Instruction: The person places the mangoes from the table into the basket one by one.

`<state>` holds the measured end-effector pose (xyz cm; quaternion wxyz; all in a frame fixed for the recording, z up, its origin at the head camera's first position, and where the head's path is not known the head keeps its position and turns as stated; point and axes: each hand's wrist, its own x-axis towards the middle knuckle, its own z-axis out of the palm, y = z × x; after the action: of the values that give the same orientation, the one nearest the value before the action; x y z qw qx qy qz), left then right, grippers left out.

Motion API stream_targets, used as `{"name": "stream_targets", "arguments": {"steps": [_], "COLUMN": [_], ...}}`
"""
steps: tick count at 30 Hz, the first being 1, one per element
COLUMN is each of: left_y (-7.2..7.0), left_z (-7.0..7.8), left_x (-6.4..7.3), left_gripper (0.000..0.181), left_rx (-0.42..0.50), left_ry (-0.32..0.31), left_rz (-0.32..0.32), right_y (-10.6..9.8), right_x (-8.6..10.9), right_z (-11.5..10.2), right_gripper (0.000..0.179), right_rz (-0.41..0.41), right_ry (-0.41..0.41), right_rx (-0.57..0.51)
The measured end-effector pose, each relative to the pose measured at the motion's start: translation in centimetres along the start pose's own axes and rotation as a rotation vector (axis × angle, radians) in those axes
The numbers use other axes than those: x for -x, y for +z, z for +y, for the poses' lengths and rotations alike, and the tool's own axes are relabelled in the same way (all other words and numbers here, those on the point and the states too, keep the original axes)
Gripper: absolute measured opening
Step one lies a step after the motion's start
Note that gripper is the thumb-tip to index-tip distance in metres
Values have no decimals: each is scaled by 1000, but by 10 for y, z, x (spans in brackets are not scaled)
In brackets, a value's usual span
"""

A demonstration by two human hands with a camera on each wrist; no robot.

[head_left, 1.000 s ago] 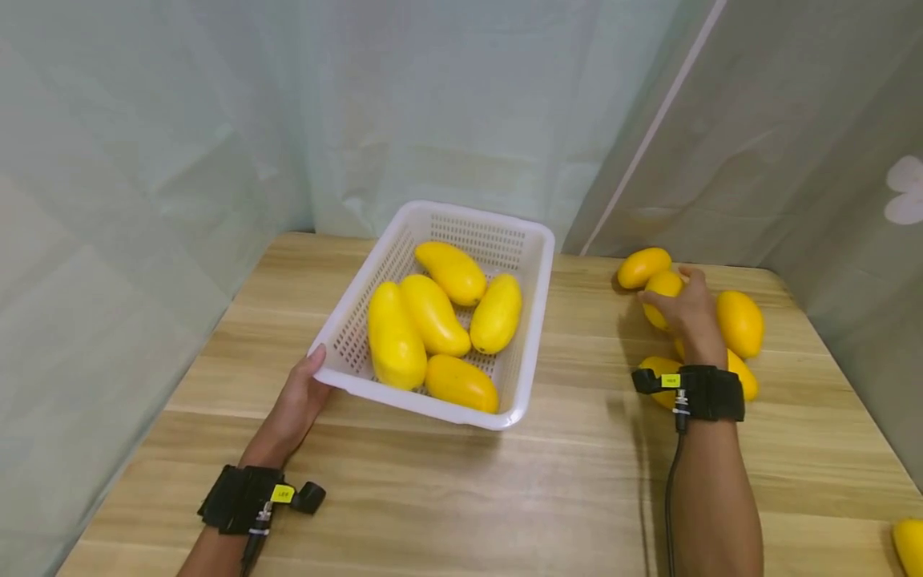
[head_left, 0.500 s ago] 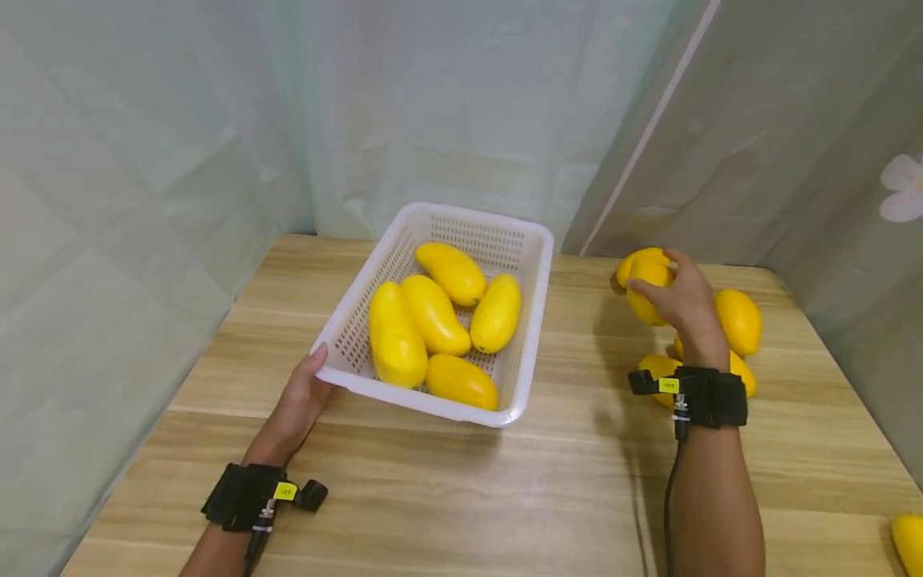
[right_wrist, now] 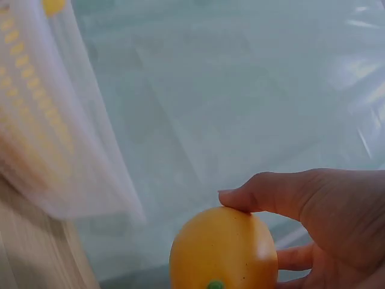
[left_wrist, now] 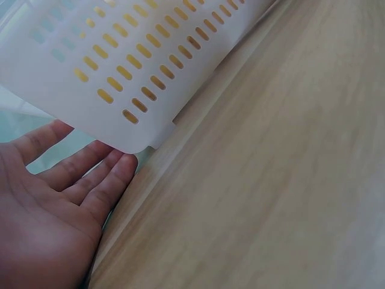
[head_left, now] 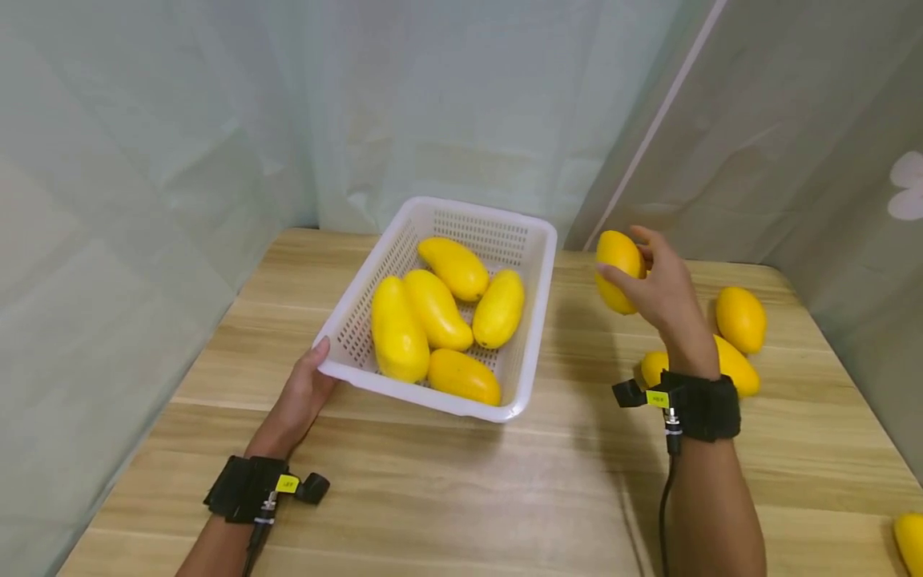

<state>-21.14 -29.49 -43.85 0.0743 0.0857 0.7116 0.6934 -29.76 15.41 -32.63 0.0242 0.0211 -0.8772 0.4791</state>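
Observation:
My right hand (head_left: 667, 288) holds a yellow mango (head_left: 615, 282) between thumb and fingers, raised above the table right of the basket. In the right wrist view the same mango (right_wrist: 222, 250) has a small green spot at its end. My left hand (head_left: 303, 393) grips the near left corner of the white plastic basket (head_left: 535, 320), its thumb at the rim. In the left wrist view the fingers (left_wrist: 111, 189) reach to the corner of the slotted wall. Several mangoes (head_left: 435, 311) lie inside the basket.
On the wooden table (head_left: 562, 497), more mangoes (head_left: 741, 320) lie behind and beside my right wrist. Another mango (head_left: 910, 538) is cut off at the right edge. Curtains (head_left: 461, 104) hang close behind the table.
My right hand has lifted the mango from the group at the back right and carried it left toward the basket. The left hand has stayed at the basket's corner.

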Motion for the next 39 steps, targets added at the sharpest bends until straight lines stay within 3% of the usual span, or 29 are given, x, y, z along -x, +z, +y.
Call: {"name": "stream_targets", "arguments": {"steps": [10, 15, 22, 29, 39], "left_y": [-2, -2, 1, 1, -1], "left_z": [-5, -2, 4, 9, 9], "left_x": [-1, 3, 7, 7, 12], "left_gripper": [48, 47, 48, 48, 48], "left_rx": [-16, -15, 6, -12, -16], "left_ry": [74, 41, 25, 41, 27], "left_rz": [0, 12, 6, 3, 17], "right_y": [16, 25, 41, 67, 97], "right_x": [10, 19, 49, 43, 49], "right_z": [-24, -36, -78, -65, -65], "right_gripper": [80, 75, 63, 69, 71], "right_rz": [-7, -35, -84, -116, -149], "right_ry": [-124, -206, -363, -450, -588], "right_rx": [49, 14, -75, -35, 45]}}
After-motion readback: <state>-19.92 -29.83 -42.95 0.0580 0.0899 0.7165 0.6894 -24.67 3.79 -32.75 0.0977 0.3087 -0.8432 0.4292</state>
